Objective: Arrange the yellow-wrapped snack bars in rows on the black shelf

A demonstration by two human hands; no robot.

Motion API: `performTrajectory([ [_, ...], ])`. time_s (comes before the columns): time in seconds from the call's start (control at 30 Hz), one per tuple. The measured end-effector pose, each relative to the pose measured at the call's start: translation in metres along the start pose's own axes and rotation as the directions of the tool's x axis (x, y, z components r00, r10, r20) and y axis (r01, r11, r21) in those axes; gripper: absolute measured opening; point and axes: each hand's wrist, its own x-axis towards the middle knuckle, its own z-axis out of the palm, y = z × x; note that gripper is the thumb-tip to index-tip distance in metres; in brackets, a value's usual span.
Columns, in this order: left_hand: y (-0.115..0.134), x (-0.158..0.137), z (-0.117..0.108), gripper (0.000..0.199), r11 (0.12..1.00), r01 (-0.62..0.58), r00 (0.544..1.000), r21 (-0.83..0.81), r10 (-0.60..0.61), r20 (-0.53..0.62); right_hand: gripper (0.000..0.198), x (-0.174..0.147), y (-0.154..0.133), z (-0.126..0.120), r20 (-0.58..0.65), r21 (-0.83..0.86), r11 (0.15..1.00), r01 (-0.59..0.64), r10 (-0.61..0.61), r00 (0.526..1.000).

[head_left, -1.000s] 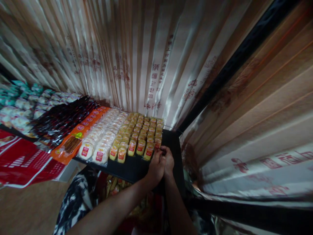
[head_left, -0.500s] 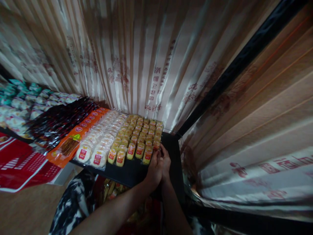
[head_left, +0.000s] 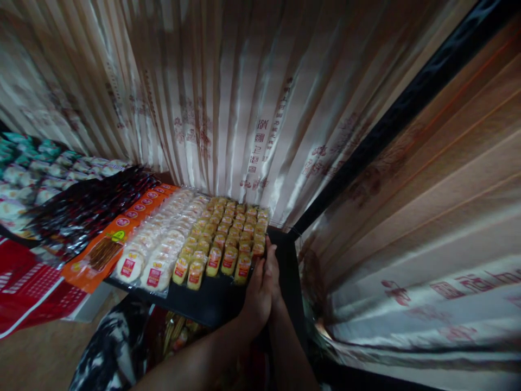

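Note:
Rows of small yellow wrapped snack cakes (head_left: 230, 260) with red labels lie on a black shelf (head_left: 203, 302). My left hand (head_left: 259, 290) is at the front end of the rightmost row, its fingers stretched forward and close together, partly hidden. Pressed beside it, my right hand (head_left: 273, 271) lies with straight fingers along the right side of that row. I see nothing held in either hand. Left of the cakes are rows of round white packets (head_left: 157, 277) with red labels, in clear wrap.
Orange packets (head_left: 101, 255) and dark shiny packets (head_left: 81, 212) overlap to the left, then white and green packets (head_left: 24, 163). A red basket (head_left: 28, 293) stands lower left. Behind hangs a pleated printed curtain (head_left: 228, 108); a black post (head_left: 366, 125) slants at the shelf's right corner.
My right fingers have straightened and slid forward along the rightmost row; my left fingers have drawn slightly back from its front. The view has shifted a little.

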Motion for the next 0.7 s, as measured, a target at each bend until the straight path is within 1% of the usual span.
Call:
performTrajectory([
  [0.13,-0.003,0.004,0.0,0.054,0.999,0.005,0.999,0.045,-0.004,-0.032,0.071,0.004,-0.001,0.005,0.053,0.138,0.98,-0.146,0.14,0.989],
  [0.2,-0.005,0.003,-0.001,0.053,0.998,0.007,1.0,0.063,-0.005,-0.031,0.073,0.009,0.001,0.005,0.016,0.157,0.97,-0.186,0.186,0.982],
  [0.3,-0.006,0.001,-0.003,0.052,0.997,0.003,1.0,0.079,-0.001,-0.022,0.077,0.025,0.008,0.004,-0.089,0.21,0.957,-0.201,0.223,0.971],
  [0.4,-0.006,0.001,-0.003,0.054,0.997,0.011,1.0,0.079,-0.009,-0.023,0.075,0.044,0.014,0.006,-0.112,0.283,0.929,-0.239,0.279,0.954],
  [0.47,-0.005,0.001,-0.002,0.054,0.997,0.016,1.0,0.077,-0.014,-0.019,0.073,0.053,0.013,0.011,-0.091,0.294,0.918,-0.268,0.306,0.948],
  [0.6,-0.001,0.001,-0.004,0.053,0.996,0.014,1.0,0.089,-0.012,-0.014,0.066,0.055,0.004,0.023,0.036,0.305,0.899,-0.315,0.32,0.947],
  [0.67,0.0,0.001,-0.005,0.053,0.995,0.023,1.0,0.093,-0.022,-0.009,0.064,0.054,0.003,0.024,0.07,0.322,0.898,-0.3,0.293,0.954],
  [0.7,0.001,0.001,-0.005,0.053,0.995,0.027,1.0,0.092,-0.026,-0.009,0.064,0.054,0.005,0.024,0.056,0.319,0.906,-0.278,0.274,0.96],
])
